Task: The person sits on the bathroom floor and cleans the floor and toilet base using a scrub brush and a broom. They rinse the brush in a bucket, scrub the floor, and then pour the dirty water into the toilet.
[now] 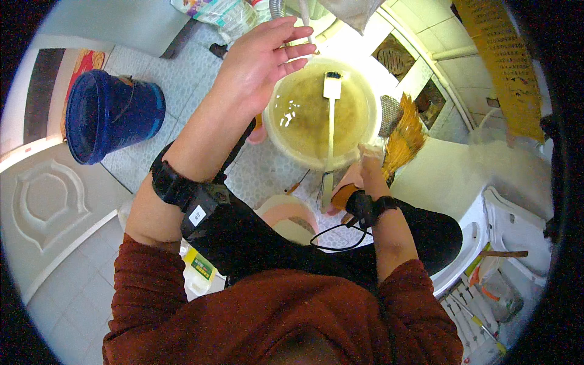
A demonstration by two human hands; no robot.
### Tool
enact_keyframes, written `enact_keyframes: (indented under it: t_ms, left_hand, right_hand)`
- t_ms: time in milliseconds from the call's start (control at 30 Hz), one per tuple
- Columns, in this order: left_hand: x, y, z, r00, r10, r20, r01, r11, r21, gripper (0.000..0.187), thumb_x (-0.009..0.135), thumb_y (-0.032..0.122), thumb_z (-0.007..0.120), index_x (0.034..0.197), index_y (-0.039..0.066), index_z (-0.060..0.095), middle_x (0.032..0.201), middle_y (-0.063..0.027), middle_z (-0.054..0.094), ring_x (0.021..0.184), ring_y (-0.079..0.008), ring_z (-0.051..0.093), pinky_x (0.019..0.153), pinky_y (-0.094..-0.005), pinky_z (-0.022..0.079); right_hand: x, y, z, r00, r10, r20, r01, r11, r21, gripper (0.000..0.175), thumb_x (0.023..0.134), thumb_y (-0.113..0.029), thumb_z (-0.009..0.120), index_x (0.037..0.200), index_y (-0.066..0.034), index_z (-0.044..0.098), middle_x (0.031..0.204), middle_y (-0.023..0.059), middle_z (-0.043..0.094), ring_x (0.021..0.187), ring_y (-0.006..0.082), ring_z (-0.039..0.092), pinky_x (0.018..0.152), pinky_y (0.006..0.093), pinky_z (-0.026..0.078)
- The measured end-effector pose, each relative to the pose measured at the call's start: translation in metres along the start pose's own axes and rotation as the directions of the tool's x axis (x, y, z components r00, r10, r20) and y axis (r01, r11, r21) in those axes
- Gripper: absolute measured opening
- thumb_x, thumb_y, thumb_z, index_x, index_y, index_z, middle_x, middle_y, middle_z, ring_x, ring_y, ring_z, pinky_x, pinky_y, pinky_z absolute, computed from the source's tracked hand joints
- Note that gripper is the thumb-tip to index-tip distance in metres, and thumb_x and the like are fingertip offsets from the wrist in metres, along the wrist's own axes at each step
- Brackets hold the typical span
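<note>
A round white basin (269,130) of yellowish, cloudy water sits on the floor in front of me. Across it lies a white long-handled brush (332,121), its dark-bristled head at the far side and its handle reaching past the near rim. My left hand (267,64) is raised over the basin's far left edge, fingers apart and holding nothing. Just behind its fingertips is a pale pipe (305,18). My right hand (372,159) is low at the basin's near right rim; its fingers are blurred, and whether they grip anything is unclear.
A straw broom (404,134) leans right of the basin. On the left is a dark blue bucket (132,109). A pink-and-white tub (289,214) is between my legs, near a thin wooden-handled tool (295,185). A plastic bag (223,16) lies at the back.
</note>
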State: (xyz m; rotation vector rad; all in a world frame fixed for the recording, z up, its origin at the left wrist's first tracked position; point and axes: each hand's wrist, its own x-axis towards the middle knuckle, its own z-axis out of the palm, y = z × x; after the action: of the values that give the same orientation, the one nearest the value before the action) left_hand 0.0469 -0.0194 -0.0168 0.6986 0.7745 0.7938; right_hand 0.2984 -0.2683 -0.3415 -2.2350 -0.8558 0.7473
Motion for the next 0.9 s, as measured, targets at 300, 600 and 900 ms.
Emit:
enact_keyframes:
  t_ms: [300, 600, 900]
  left_hand:
    - [-0.004, 0.013, -0.021, 0.999, 0.029, -0.034, -0.032, 0.996, -0.081, 0.034, 0.087, 0.018, 0.049, 0.116, 0.002, 0.044, 0.109, -0.0113, 0.054, 0.092, -0.0206, 0.055, 0.079, -0.0311, 0.045]
    - [0.001, 0.022, -0.056, 0.969, 0.148, -0.197, -0.159, 0.986, -0.041, 0.037, 0.087, 0.014, 0.047, 0.12, 0.001, 0.038, 0.108, -0.0123, 0.054, 0.09, -0.0218, 0.057, 0.077, -0.0311, 0.046]
    - [-0.036, 0.062, -0.1, 0.923, 0.288, -0.256, -0.315, 0.947, -0.07, 0.038, 0.085, 0.013, 0.052, 0.119, 0.001, 0.038, 0.11, -0.0141, 0.054, 0.092, -0.0247, 0.057, 0.078, -0.0353, 0.046]
  right_hand:
    - [-0.054, -0.046, -0.017, 0.611, 0.457, 0.646, -0.754, 0.586, 0.298, 0.021, 0.08, -0.029, 0.06, 0.093, -0.0131, 0.054, 0.072, 0.0026, 0.052, 0.069, 0.0169, 0.051, 0.065, 0.0378, 0.043]
    - [-0.085, -0.098, -0.007, 0.395, 0.575, 0.716, -0.806, 0.592, -0.031, 0.03, 0.07, -0.037, 0.069, 0.09, -0.0179, 0.056, 0.077, 0.0023, 0.058, 0.073, 0.0206, 0.056, 0.08, 0.0451, 0.033]
    - [-0.102, -0.113, -0.026, 0.588, 0.317, 0.744, -0.555, 0.827, 0.087, 0.019, 0.07, -0.033, 0.069, 0.077, -0.0196, 0.057, 0.075, -0.0056, 0.057, 0.065, 0.0111, 0.05, 0.059, 0.0273, 0.031]
